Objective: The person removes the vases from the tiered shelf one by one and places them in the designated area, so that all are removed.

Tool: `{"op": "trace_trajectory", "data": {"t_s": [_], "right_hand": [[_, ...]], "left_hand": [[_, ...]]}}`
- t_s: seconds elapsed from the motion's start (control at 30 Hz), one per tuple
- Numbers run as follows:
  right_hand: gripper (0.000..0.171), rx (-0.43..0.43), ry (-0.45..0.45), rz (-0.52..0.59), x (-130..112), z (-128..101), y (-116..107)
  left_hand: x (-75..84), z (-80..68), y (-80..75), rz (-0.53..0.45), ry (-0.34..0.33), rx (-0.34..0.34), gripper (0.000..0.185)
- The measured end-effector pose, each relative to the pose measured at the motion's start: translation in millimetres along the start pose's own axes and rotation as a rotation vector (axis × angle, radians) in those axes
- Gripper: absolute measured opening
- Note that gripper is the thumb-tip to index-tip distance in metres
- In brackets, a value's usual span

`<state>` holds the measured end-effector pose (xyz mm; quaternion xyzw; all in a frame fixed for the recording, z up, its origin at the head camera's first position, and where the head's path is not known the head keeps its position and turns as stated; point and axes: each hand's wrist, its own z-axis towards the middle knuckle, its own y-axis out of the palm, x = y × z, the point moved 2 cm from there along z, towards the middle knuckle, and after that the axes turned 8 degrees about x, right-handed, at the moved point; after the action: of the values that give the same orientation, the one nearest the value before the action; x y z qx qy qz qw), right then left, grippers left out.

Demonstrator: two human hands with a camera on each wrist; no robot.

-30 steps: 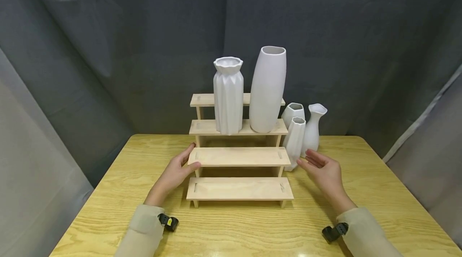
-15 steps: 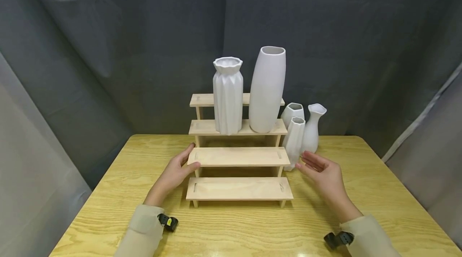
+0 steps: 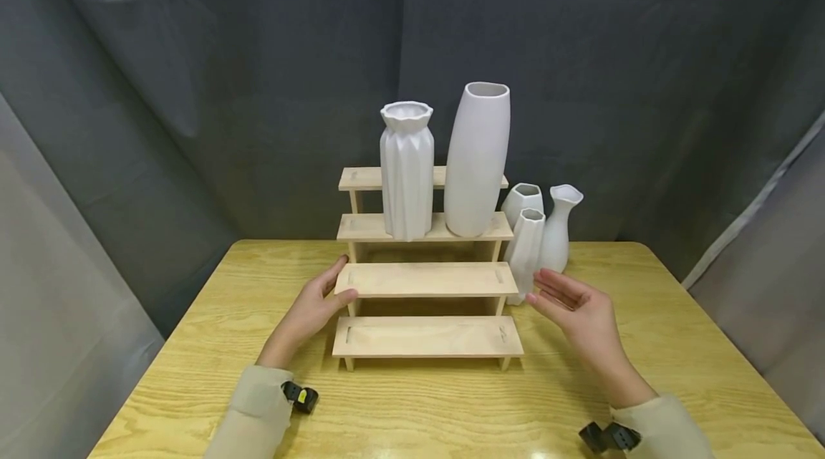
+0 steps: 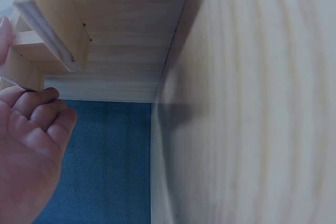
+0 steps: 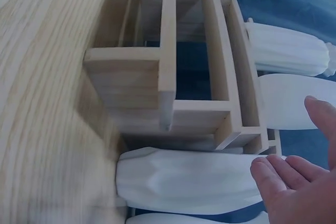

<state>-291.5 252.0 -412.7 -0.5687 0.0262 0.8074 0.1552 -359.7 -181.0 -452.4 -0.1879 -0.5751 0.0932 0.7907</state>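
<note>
A four-step wooden shelf [image 3: 425, 280] stands on the table. My left hand [image 3: 314, 310] holds the left end of its second step, thumb on the front edge and fingers behind; the left wrist view shows the hand [image 4: 29, 150] beside the plank's end [image 4: 58, 22]. My right hand [image 3: 575, 305] hovers flat, palm facing left, just off the step's right end, close to a small faceted white vase [image 3: 525, 251] and holding nothing. In the right wrist view the straight fingers [image 5: 294, 182] hang near that vase [image 5: 189, 179].
A pleated white vase [image 3: 407, 172] and a tall smooth white vase [image 3: 475, 158] stand on the third step. Two more small white vases [image 3: 559, 226] sit on the wooden table [image 3: 677, 344] right of the shelf. Grey curtains close in behind and at both sides.
My right hand has drifted slightly left toward the shelf's right end while its sleeve slid back toward me. The left hand has stayed on the step.
</note>
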Motion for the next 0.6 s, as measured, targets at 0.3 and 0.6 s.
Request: {"op": "trace_trajectory", "data": {"t_s": [0.3, 0.6], "right_hand": [[0.058, -0.010, -0.017, 0.038, -13, -5, 3], [0.058, -0.005, -0.057, 0.019, -25, -1, 6]], "left_hand": [[-3.7, -1.1, 0.7, -0.006, -0.024, -0.003, 0.083], [-1.6, -0.1, 0.4, 0.005, -0.014, 0.003, 0.082]]}}
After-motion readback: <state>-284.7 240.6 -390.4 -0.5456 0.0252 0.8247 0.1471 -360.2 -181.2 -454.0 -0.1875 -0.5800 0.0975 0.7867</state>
